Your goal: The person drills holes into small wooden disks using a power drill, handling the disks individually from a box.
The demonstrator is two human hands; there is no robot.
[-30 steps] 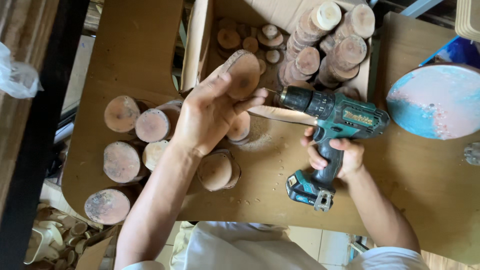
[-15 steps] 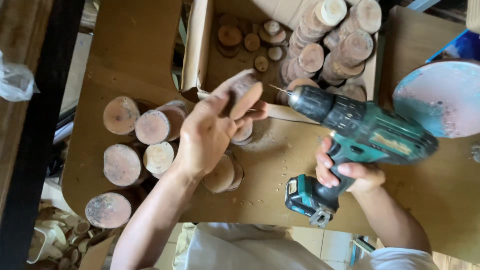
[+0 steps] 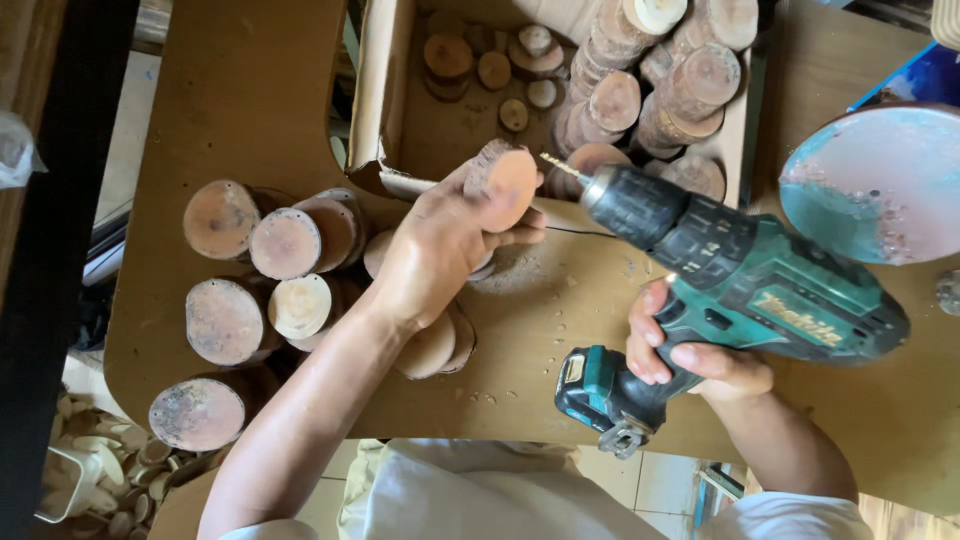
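Observation:
My left hand [image 3: 440, 245] grips a round wooden slice [image 3: 505, 185] and holds it lifted above the brown worktable [image 3: 240, 90], near the edge of a cardboard box [image 3: 375, 90]. My right hand [image 3: 690, 355] is closed around the handle of a teal and black cordless drill [image 3: 730, 280]. The drill bit [image 3: 553, 162] points left, just beside the slice's upper edge. Under my left hand lie more wood slices [image 3: 440, 345] and a patch of sawdust [image 3: 520, 270].
Stacks of round wood slices [image 3: 255, 275] stand left of my left arm. The cardboard box holds several more slices [image 3: 640, 80]. A round plate painted blue and pink [image 3: 880, 185] lies at the right. A bin of small slices [image 3: 100, 470] sits below the table's left edge.
My left hand lifted the wood slice off the table toward the box. My right hand raised the drill and drew it back to the right, the bit now free of the wood.

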